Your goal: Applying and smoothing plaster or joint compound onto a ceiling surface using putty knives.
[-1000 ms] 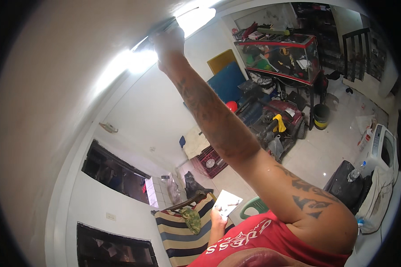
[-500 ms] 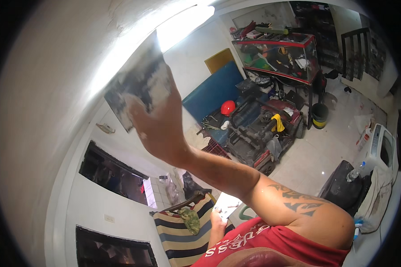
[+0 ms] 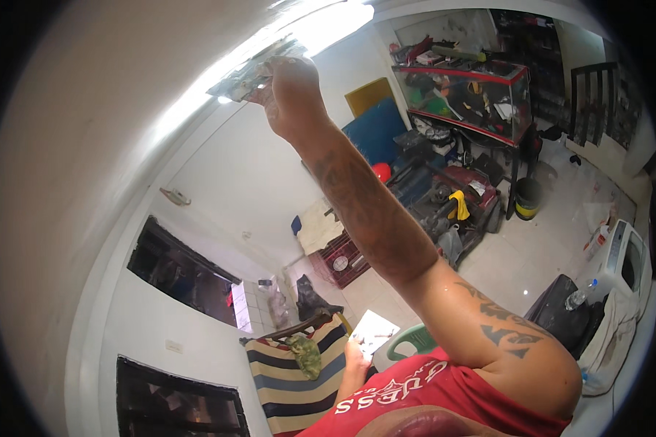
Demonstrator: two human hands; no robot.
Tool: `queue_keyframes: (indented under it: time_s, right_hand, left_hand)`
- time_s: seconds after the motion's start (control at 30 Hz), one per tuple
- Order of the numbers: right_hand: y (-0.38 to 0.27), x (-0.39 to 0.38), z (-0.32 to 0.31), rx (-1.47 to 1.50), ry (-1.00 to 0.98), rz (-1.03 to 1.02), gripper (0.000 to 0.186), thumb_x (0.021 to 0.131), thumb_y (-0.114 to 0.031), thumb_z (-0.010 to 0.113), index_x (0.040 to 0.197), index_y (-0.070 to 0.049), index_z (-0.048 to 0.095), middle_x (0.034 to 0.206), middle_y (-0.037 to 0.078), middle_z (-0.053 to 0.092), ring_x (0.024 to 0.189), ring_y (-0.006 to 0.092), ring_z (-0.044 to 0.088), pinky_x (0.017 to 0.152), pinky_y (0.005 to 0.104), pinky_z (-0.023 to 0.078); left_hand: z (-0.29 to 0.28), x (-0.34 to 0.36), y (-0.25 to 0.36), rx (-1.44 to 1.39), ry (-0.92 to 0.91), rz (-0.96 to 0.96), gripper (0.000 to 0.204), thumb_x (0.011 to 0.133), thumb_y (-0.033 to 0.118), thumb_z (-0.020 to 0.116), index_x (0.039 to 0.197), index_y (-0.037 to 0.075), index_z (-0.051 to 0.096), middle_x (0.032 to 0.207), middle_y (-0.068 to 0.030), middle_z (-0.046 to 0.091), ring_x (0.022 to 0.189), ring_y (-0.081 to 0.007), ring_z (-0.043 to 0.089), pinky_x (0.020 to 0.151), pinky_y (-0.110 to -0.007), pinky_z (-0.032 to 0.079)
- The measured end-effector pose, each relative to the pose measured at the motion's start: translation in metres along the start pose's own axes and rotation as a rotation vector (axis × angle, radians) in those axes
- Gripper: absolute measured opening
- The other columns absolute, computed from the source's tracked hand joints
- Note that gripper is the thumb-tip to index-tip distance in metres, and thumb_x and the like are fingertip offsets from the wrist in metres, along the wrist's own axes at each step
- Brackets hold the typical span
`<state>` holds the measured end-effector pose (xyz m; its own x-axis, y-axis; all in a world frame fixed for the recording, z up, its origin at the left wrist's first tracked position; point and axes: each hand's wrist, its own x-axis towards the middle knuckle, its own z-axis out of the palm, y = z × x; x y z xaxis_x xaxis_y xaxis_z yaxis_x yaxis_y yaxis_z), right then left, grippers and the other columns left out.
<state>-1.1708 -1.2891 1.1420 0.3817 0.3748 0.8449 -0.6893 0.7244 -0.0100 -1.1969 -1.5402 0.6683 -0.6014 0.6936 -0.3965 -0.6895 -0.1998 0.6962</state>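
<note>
My right hand [image 3: 291, 98] is raised high on its stretched tattooed arm, closed on a flat metal scraper [image 3: 242, 81] smeared with pale paste. The blade lies up at the white ceiling [image 3: 102, 109], beside a bright strip of light; whether its edge touches the surface I cannot tell. Part of the grip is hidden behind the wrist and fingers. Low in front of my red shirt, my left hand [image 3: 353, 357] holds a flat white plate [image 3: 374, 331] by its edge, with grey marks on its face.
Below are a striped couch [image 3: 291, 397] with a camouflage cloth, a green chair [image 3: 413, 341] and a black vehicle frame [image 3: 452, 211]. A red-edged glass tank [image 3: 466, 98] stands behind, a bucket [image 3: 527, 197] beside it. At right are a white washing machine [image 3: 623, 255] and a dark bag [image 3: 561, 302].
My right hand has moved up and away with the scraper, whose broad face now shows much narrower near the light. The left hand with the white plate stays low, its plate more in view.
</note>
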Motion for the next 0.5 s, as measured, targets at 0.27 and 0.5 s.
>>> queue_keyframes:
  time_s: [0.27,0.5]
  right_hand:
    - [-0.039,0.029,0.02,0.893,0.406,0.936,0.018,0.066,-0.011,0.062,0.076,0.001,0.055,0.074,0.013,0.055,0.071,0.025,0.053,0.063,0.0309,0.042]
    - [0.031,0.024,0.032,-0.72,-0.168,0.067,0.014,0.065,-0.016,0.059,0.07,-0.003,0.055,0.075,0.009,0.056,0.073,0.0244,0.053,0.061,0.032,0.04]
  left_hand:
    - [0.013,0.003,0.0,-0.03,0.027,-0.027,0.02,0.076,0.002,0.033,0.092,-0.002,0.044,0.081,-0.0112,0.05,0.066,-0.0223,0.052,0.059,-0.033,0.045]
    - [0.032,-0.02,0.011,0.015,0.117,-0.017,0.017,0.077,0.003,0.035,0.09,0.002,0.046,0.077,-0.0067,0.051,0.059,-0.0167,0.052,0.052,-0.029,0.045]
